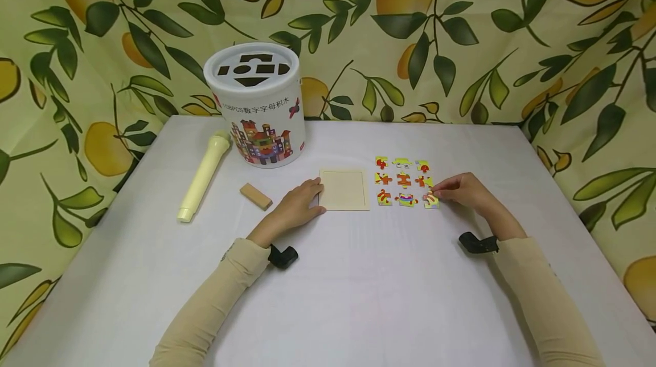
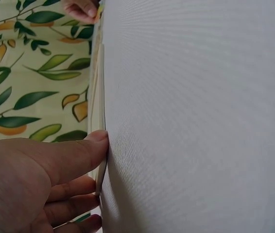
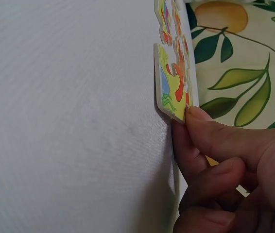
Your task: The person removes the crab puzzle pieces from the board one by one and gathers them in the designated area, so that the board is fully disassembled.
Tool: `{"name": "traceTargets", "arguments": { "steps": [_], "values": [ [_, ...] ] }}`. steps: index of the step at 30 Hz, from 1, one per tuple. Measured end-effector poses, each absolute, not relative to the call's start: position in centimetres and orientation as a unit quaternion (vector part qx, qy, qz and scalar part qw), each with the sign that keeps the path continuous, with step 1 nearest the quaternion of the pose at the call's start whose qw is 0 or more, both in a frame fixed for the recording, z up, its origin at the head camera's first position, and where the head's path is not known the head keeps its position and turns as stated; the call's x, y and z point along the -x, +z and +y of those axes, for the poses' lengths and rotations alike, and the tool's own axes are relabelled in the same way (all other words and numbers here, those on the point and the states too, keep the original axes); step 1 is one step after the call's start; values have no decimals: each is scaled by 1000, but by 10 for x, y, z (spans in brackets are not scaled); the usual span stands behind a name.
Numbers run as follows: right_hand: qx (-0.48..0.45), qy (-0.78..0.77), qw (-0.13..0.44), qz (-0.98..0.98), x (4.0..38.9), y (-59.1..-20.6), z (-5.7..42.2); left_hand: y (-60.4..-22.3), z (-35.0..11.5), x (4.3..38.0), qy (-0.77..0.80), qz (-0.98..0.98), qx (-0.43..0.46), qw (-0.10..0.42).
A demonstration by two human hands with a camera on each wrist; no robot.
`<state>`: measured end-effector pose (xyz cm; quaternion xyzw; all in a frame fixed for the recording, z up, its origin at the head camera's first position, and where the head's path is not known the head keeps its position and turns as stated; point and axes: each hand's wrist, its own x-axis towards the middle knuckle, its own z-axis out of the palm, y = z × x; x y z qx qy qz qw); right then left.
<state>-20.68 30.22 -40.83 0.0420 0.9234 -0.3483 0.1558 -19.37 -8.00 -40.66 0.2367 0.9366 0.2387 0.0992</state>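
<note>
A square wooden puzzle board (image 1: 344, 190) with a thin line just inside its border lies flat on the white table. My left hand (image 1: 297, 207) holds it by its left side, the thumb (image 2: 97, 138) at the near corner and the fingers along the left edge. Just right of the board, colourful jigsaw pieces (image 1: 404, 180) lie picture-up in three rows of three, with small gaps between them. At the near right corner of this group, my right hand (image 1: 463, 193) pinches the yellow corner jigsaw piece (image 3: 171, 80) by its outer edge between thumb and forefinger.
A white block bucket (image 1: 269, 122) with shaped holes in its lid stands at the back left. Beside it lies a pale yellow toy microphone (image 1: 205, 176). Closer to my left hand is a small wooden block (image 1: 256, 196). A leaf-patterned curtain (image 1: 338, 42) hangs behind the table.
</note>
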Motion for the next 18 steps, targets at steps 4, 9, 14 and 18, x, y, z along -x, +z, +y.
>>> {"name": "traceTargets", "arguments": {
  "steps": [4,9,14,18],
  "values": [
    [-31,-331,143,932,205,-407,300,-407,-81,193,238,937,-233,100],
    [-20,-304,120,945,202,-400,298,-407,-83,193,238,939,-227,97],
    [9,-282,98,954,195,-392,291,-407,-81,193,236,940,-223,104],
    [50,-282,81,955,183,-386,276,-403,-75,194,221,939,-229,132]
  ]
}}
